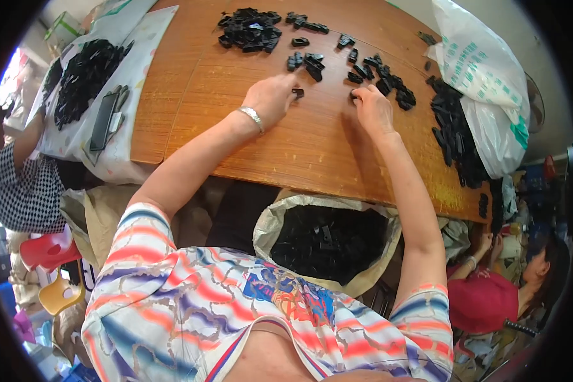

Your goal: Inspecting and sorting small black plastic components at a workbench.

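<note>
Over the brown wooden table (235,146), my left hand (270,97) is closed, with a small black plastic part (298,93) at its fingertips. My right hand (374,109) pinches another small black plastic part (353,95), mostly covered by the fingers. Just beyond my left hand lie a few loose black parts (313,65). A scattered cluster of black parts (398,89) sits beside and beyond my right hand. Farther off at the left is a denser heap of black parts (251,30).
An open sack (264,223) full of black pieces stands below the table's near edge. More black parts (452,127) line the right side near a white plastic bag (484,70). On the left cloth are a black pile (89,79) and a phone (103,121). Two people sit at either side.
</note>
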### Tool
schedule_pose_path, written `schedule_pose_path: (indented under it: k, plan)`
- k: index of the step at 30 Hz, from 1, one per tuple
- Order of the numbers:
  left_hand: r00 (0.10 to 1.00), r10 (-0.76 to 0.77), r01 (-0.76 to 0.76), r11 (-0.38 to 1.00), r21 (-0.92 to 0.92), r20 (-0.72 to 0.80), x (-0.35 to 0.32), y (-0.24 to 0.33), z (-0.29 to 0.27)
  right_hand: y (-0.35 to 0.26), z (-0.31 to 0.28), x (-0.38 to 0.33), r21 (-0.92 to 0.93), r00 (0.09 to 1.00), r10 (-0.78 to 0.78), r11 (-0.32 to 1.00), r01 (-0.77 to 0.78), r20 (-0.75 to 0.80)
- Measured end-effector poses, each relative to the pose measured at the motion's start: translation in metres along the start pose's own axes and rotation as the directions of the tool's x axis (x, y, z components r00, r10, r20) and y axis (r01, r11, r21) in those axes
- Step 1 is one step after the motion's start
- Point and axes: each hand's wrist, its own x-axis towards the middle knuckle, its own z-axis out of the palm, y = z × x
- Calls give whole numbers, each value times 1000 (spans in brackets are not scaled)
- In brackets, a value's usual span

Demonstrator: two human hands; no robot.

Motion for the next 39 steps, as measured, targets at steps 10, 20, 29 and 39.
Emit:
schedule_pose_path:
  k: [10, 20, 29, 39]
  plan:
    - [958, 287, -268, 922, 278, -28, 70, -72, 0, -79, 44, 34, 181, 992, -126, 976, 123, 8]
    - [990, 139, -140, 986, -93, -16, 45, -56, -13, -95, 40, 24, 241, 975, -143, 953, 182, -170]
    - [858, -3, 506, 178, -844, 514, -4, -31, -12, -99, 9, -6, 221, 855, -428, 839, 497, -294]
    - [844, -54, 516, 352, -781, 533, -25, -18, -8, -101, -1, -44, 407, 929, -310, 836, 368, -203]
